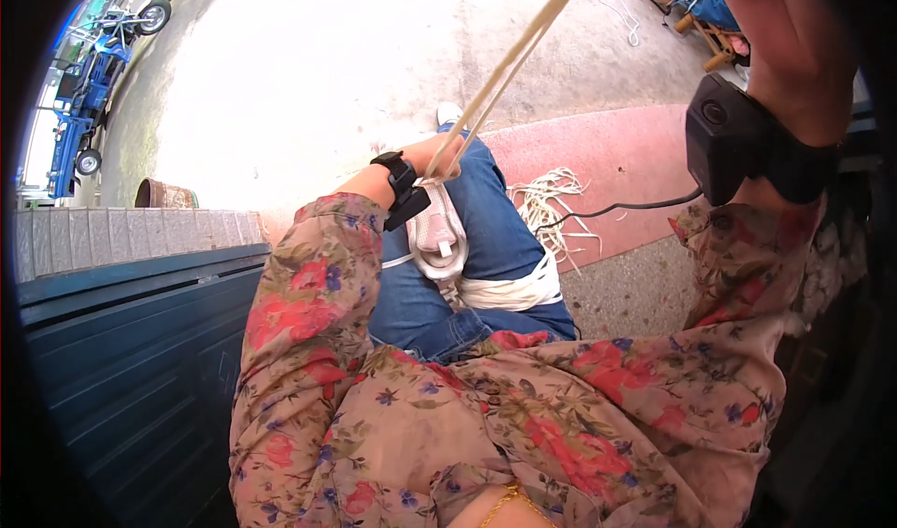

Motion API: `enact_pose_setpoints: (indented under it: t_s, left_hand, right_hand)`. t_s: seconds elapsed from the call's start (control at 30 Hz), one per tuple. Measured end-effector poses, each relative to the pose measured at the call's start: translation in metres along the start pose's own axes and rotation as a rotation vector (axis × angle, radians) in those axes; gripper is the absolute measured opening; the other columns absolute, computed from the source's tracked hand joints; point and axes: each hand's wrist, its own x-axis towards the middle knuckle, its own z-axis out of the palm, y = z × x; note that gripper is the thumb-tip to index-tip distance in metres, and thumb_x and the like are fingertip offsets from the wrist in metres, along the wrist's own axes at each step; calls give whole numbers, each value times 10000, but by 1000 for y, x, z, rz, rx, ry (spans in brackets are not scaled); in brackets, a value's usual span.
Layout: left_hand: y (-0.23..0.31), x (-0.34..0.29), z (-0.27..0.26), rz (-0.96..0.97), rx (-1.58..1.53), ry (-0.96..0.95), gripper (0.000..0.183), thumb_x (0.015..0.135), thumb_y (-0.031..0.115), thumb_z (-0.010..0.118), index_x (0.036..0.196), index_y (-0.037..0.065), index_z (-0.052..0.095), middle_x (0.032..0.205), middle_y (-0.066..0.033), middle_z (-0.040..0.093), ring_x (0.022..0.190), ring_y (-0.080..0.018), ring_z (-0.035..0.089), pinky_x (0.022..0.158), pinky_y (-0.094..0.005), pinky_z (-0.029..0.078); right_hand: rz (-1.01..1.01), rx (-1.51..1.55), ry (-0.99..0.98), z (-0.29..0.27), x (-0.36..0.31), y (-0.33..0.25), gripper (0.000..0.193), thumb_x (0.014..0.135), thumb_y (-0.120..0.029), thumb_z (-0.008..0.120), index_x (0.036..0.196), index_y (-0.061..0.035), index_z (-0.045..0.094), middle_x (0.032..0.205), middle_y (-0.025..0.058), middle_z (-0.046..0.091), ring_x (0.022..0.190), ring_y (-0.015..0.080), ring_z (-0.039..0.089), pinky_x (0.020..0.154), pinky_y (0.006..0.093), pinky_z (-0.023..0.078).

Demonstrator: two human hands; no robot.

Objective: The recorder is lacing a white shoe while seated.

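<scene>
A pale pink and white shoe (437, 234) lies on my lap between the thighs of my blue jeans. My left hand (443, 157) is closed at the shoe's far end, its fingers partly hidden. Two cream shoelace strands (509, 64) stretch taut from beside that hand up to the right and leave the picture at the top edge. My right arm (790, 42) is raised at the upper right, and its hand lies beyond the edge. A bundle of white laces (517, 291) rests across my right thigh.
Loose white laces (553, 206) are heaped on the red floor strip to my right. A black cable (621, 207) runs from the device (724, 135) on my right wrist. A dark blue panel (140, 360) stands at left; a blue three-wheeled vehicle (84, 107) is beyond.
</scene>
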Motion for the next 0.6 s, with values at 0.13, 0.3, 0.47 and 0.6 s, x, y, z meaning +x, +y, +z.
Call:
enact_pose_setpoints:
  t_s: [0.13, 0.3, 0.47, 0.6]
  left_hand:
    - [11, -27, -18, 91, -145, 202, 417, 684, 51, 518, 1089, -42, 483, 788, -126, 562, 712, -181, 553, 612, -282, 440]
    - [-2, -33, -10, -24, -349, 184, 381, 745, 85, 493, 1103, -43, 471, 831, -136, 581, 762, -201, 569, 651, -296, 451]
    - [-19, -34, 2, -11, -269, 353, 345, 723, 118, 529, 1045, -5, 554, 939, -206, 597, 885, -287, 576, 775, -328, 443]
    - [-52, -58, -1, -16, -352, 553, 269, 690, 102, 498, 906, 0, 621, 834, -193, 613, 783, -300, 596, 721, -337, 461]
  right_hand:
    - [3, -27, -4, 3, 2, -2, 252, 919, -262, 387, 909, -44, 513, 626, -28, 410, 485, 50, 350, 410, 170, 277]
    - [6, -53, -28, 13, 4, -8, 253, 920, -261, 385, 906, -44, 513, 623, -29, 403, 480, 50, 344, 407, 172, 274]
    - [-7, -92, -64, 24, 6, -24, 253, 921, -261, 384, 904, -44, 512, 620, -30, 397, 476, 50, 338, 404, 173, 271]
    - [-12, -106, -89, 35, 4, -35, 253, 921, -261, 382, 902, -44, 511, 618, -31, 392, 472, 51, 333, 402, 174, 268]
